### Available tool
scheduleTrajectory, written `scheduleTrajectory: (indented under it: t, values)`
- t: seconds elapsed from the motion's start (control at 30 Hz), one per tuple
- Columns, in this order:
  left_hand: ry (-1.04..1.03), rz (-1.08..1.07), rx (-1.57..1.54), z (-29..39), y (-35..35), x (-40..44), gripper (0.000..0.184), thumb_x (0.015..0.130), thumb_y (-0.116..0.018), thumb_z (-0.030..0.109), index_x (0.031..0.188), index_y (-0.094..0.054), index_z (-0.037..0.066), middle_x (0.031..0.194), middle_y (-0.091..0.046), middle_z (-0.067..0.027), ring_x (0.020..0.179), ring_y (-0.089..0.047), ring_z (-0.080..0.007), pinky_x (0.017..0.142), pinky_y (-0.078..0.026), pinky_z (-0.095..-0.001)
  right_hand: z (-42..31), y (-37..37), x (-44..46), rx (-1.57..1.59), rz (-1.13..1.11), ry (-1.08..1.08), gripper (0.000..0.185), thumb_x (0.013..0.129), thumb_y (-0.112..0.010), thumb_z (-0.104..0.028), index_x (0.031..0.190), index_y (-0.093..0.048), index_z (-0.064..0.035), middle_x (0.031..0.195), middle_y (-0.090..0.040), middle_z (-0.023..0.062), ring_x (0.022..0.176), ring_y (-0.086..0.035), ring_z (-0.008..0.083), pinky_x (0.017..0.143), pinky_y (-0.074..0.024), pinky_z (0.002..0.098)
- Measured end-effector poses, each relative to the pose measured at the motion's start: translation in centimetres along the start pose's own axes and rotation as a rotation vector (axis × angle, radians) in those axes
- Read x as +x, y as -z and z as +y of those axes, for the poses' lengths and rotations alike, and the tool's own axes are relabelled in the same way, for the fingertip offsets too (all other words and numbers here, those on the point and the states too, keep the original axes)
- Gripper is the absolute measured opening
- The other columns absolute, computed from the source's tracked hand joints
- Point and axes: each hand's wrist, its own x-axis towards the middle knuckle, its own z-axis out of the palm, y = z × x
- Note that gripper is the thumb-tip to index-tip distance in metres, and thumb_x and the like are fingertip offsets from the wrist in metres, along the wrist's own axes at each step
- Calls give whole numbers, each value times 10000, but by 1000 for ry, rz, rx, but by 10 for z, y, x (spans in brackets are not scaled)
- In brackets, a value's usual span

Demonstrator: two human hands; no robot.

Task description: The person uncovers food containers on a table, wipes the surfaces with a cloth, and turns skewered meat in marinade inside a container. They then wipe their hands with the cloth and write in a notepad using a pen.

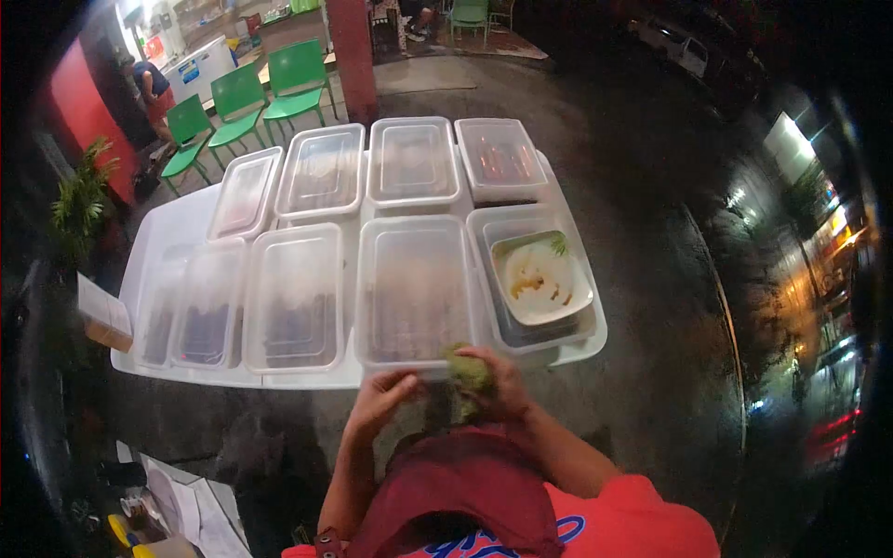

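1. Far left: potted plant [84, 197] beside the table; below it, a small carton [107, 321] at the left end of the white table [181, 212].
2. Front row, left: two lidded plastic containers [209, 302] close together, dark contents blurred through the translucent lids. Behind them, three green chairs [237, 104] stand beyond the table.
3. Back row, left: a narrower lidded container [246, 193], then a wider one [322, 172]. In front of the latter, another lidded container [296, 298].
4. My left hand [383, 398]: just off the table's front edge, near the large lidded container [416, 293]. Fingers loosely bent, part-way open; I see nothing held. Contact with the edge: cannot tell.
5. Behind the large container, one more lidded container [413, 160] in the back row.
6. Bunched green cloth [471, 374]: at the table's front edge, by the large container's near right corner, in my right hand [504, 383]. That hand is closed around it.
7. Back row, right: lidded container [500, 153], reddish glints showing through its lid.
8. Front row, right: plastic tub [507, 216] with a squarish white dish [563, 268] sitting over it, tilted in view. In the dish: brown residue and a green sprig [558, 244].
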Motion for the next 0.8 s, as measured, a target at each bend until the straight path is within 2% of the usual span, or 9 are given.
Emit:
scheduleTrajectory:
  t: [0.07, 0.1, 0.2, 0.27, 0.37, 0.47, 0.5, 0.63, 0.8]
  values:
    - [-196, 335, 517, -18, 1, 45, 450, 888, -594, 236, 1228, -480, -35, 1106, -582, -191, 1032, -572, -262, 879, -472, -384, -1, 73, -3, -112, 12, -26, 445, 755, -706, -105, 1168, -542, -87, 1086, -597, 122, 972, -584, 226, 870, -469, 345]
    - [-213, 318, 505, -24, -5, 65, 427, 872, -597, 192, 1204, -483, -51, 1069, -590, -189, 940, -607, -264, 840, -492, -383, 6, 102, -7, -55, 118, -15, 438, 762, -703, -104, 1168, -540, -78, 1080, -599, 118, 969, -583, 215, 865, -472, 343]
    - [136, 39, 120, -11, -72, 114, 457, 872, -608, 201, 1198, -471, -88, 1019, -616, -167, 848, -634, -217, 771, -523, -338, 44, 198, -2, -63, 380, -119, 424, 784, -688, -95, 1170, -524, -35, 1067, -598, 109, 961, -579, 178, 846, -479, 328]
    - [247, 14, 233, -24, -114, 155, 419, 872, -603, 180, 1166, -474, -89, 954, -618, -155, 739, -649, -207, 638, -544, -310, 65, 242, 7, 53, 625, -169, 419, 790, -682, -89, 1169, -519, -14, 1069, -595, 102, 971, -571, 171, 846, -477, 313]
    - [192, 138, 731, -66, -140, 206, 362, 864, -614, 170, 1074, -452, -75, 868, -609, -153, 751, -650, -220, 588, -537, -314, 106, 289, 16, -14, 756, -238, 412, 790, -685, -88, 1170, -531, -37, 1083, -589, 91, 982, -564, 181, 850, -472, 312]
    - [369, 151, 192, -81, -152, 221, 370, 838, -626, 98, 1070, -379, -51, 824, -593, -183, 733, -652, -241, 532, -537, -322, 118, 303, 26, -29, 614, -412, 406, 793, -688, -94, 1169, -540, -47, 1087, -588, 83, 979, -562, 179, 840, -470, 307]
    - [354, 193, 128, -87, -154, 226, 429, 827, -603, 41, 1128, -312, -53, 873, -577, -206, 731, -652, -264, 533, -559, -330, 132, 306, 27, -7, 584, -436, 406, 795, -687, -93, 1170, -539, -43, 1085, -590, 82, 977, -563, 178, 840, -469, 309]
    - [285, 399, -192, -92, -161, 223, 418, 806, -548, -26, 1146, -307, -54, 924, -555, -211, 738, -649, -292, 615, -591, -361, 194, 310, 24, 231, 548, -474, 407, 800, -683, -86, 1175, -537, -26, 1079, -594, 82, 974, -566, 184, 851, -462, 321]
    - [186, 473, -367, -29, -129, 254, 541, 735, -503, -80, 1221, -266, -77, 1071, -491, -239, 773, -634, -335, 659, -593, -406, 196, 325, 27, 397, 664, -545, 396, 803, -677, -71, 1171, -542, -21, 1081, -596, 69, 974, -566, 179, 867, -453, 319]
